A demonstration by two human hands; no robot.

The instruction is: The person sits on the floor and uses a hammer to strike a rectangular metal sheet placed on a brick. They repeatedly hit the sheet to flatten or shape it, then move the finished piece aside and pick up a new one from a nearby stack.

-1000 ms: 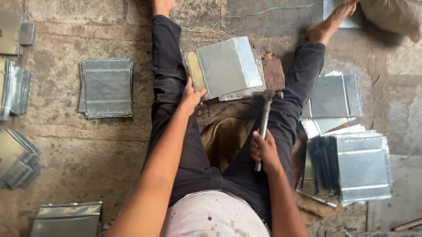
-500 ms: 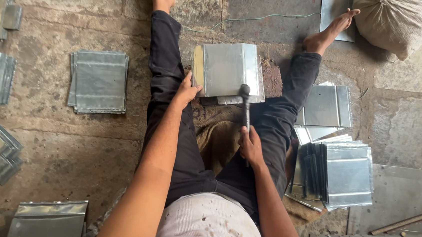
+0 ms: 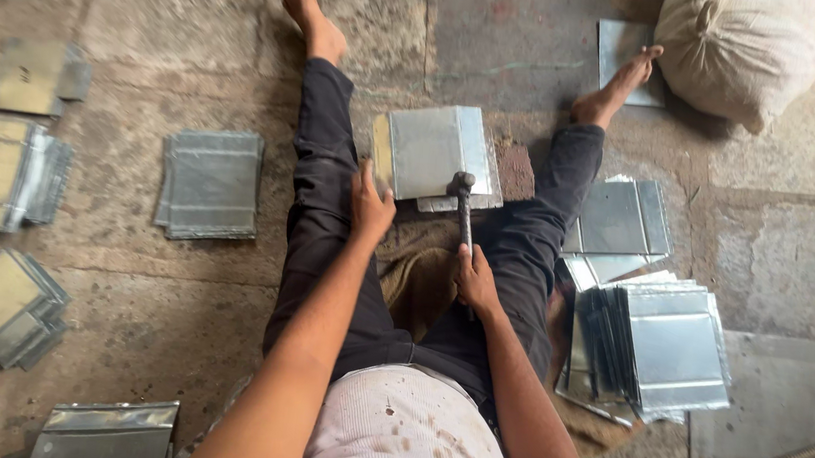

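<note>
I sit on a stone floor with my legs spread. Between them lies a folded sheet-metal piece (image 3: 431, 149) on a block. My left hand (image 3: 370, 203) rests at the piece's near left corner, fingers touching its edge. A hammer (image 3: 463, 202) is gripped by its handle in my right hand (image 3: 474, 278), and its head sits down on the near edge of the metal piece.
Stacks of metal sheets lie around: one (image 3: 210, 183) left of my left leg, more (image 3: 0, 173) at the far left, a pile (image 3: 655, 345) by my right leg. A stuffed sack (image 3: 743, 54) lies at top right. A brick (image 3: 515, 171) sits beside the workpiece.
The hammer has swung down from a raised position onto the near edge of the metal piece. My left hand has stayed at the piece's corner.
</note>
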